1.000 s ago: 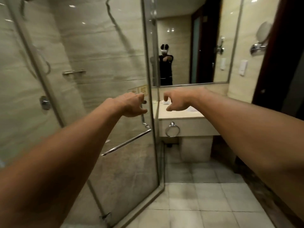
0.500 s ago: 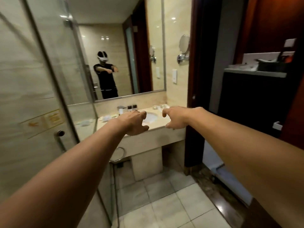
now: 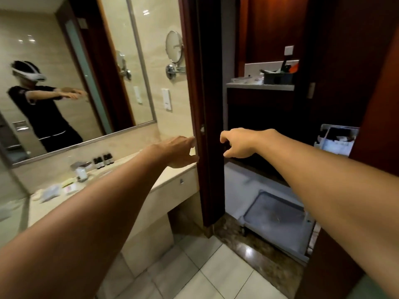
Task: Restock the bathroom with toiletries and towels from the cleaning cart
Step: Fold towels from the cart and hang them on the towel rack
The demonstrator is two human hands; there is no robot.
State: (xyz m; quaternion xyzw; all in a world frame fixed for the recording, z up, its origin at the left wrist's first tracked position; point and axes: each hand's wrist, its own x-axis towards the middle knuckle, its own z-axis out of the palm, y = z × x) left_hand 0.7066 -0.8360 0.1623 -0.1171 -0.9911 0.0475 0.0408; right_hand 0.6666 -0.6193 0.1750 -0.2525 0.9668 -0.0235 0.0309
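Hands reach out, each grip loosely curled, empty; cleaning cart beyond the right one.

Wall mirror, round shaving mirror nr dark door frame.

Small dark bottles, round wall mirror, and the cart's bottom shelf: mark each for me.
Small dark bottles [image 3: 103,160]: head view, on the bottles' dark bodies.
Round wall mirror [image 3: 174,46]: head view, on its glass face.
Cart's bottom shelf [image 3: 278,221]: head view, on its bare grey surface.
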